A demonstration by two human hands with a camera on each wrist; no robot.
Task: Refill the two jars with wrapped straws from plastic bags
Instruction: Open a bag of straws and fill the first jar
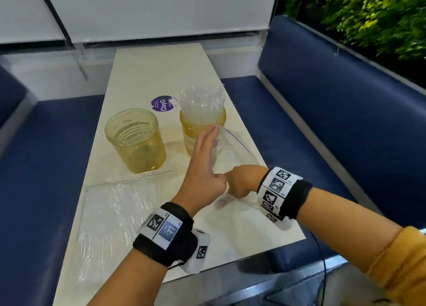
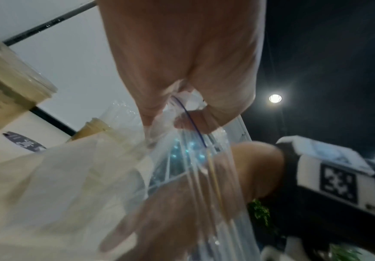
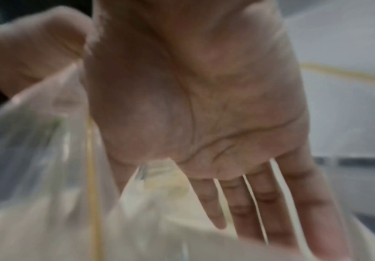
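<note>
- Left hand (image 1: 202, 179): fingers straight and together, extended away from the person, their tips against a clear plastic bag (image 1: 221, 144); the left wrist view shows the thumb and a fingertip pinching the film near its blue line.
- Right hand (image 1: 239, 181): just right of the left hand and touching its thumb side; in the right wrist view the palm lies flat with fingers spread straight behind the bag film, gripping nothing.
- Right jar (image 1: 202, 130): amber, upright, directly beyond the left fingertips; wrapped straws (image 1: 202, 107) stand in it, long axes near vertical, upper ends projecting above the rim.
- Left jar (image 1: 136, 139): amber, upright, mouth open, beyond and left of the left hand.
- Second plastic bag (image 1: 115, 216): lies flat on the table (image 1: 156, 75), left of the left wrist.
</note>
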